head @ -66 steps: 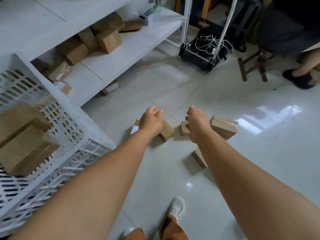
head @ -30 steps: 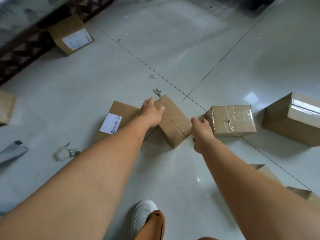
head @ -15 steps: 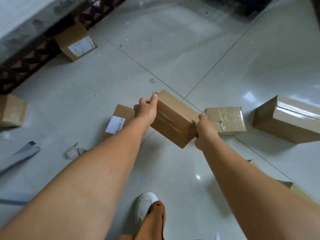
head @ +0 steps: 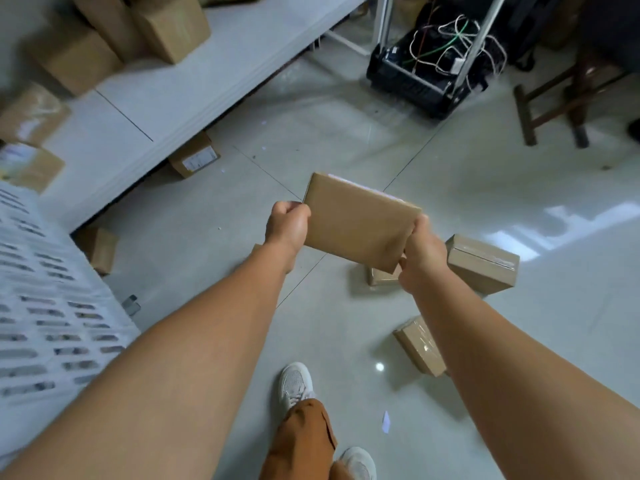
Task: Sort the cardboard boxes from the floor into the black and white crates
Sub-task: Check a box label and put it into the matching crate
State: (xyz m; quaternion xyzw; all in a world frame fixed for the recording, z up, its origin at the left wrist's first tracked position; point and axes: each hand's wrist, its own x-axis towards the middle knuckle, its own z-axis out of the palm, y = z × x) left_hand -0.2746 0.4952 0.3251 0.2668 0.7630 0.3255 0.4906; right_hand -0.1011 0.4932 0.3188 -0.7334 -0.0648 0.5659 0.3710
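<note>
The left hand (head: 287, 225) curls its fingers round the left end of a flat cardboard box (head: 360, 221), and the right hand (head: 420, 259) grips the box's lower right corner, thumb on the near face — so the box hangs between both hands, tilted, clear of the floor.

Just beyond the right hand's knuckles a larger taped box (head: 483, 263) sits on the pale tiled floor (head: 346, 133). Directly beneath the held box, partly hidden by it, lies a small box (head: 381, 277). Under the right forearm, nearer the body, a slim box (head: 419, 346) lies angled on the tiles.

Out to the left of the left forearm stands the white crate (head: 52, 306), its slotted wall blurred. Beyond it a low white shelf (head: 180, 81) carries several shelf boxes (head: 169, 26), and one labelled box (head: 194, 157) pokes out from beneath its edge. Far ahead of the fingers — a black crate (head: 415, 81) full of tangled cables, beside a wooden stool (head: 554, 98). Below the arms, a white shoe (head: 294, 386).
</note>
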